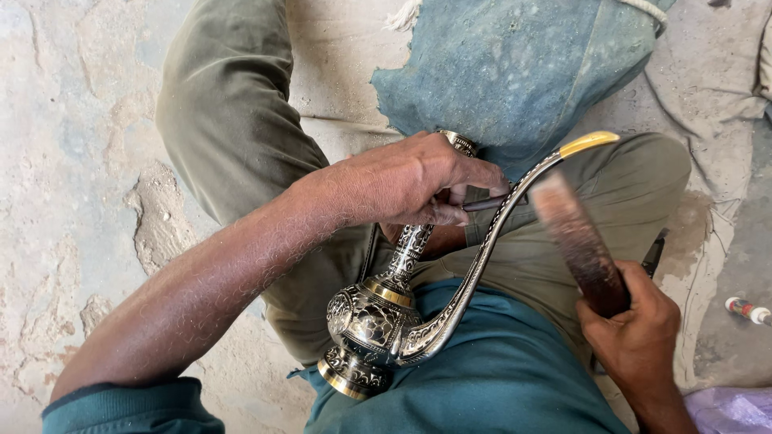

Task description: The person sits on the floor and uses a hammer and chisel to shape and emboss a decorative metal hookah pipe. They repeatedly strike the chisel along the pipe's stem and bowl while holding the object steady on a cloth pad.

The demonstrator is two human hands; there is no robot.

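Observation:
An ornate engraved metal pitcher (378,321) with a long curved spout (482,257) and a gold tip lies across my lap. My left hand (410,181) closes around its slim neck near the top and also pinches a thin dark metal tool (486,202) against the spout. My right hand (635,333) grips a brown wooden stick (575,241), blurred with motion, raised just right of the spout.
I sit cross-legged in olive trousers (233,120) on a cracked concrete floor (72,161). A worn blue cloth bundle (515,64) lies ahead of my knees. A small red and white object (746,309) rests at the right edge, and purple plastic (732,410) shows at bottom right.

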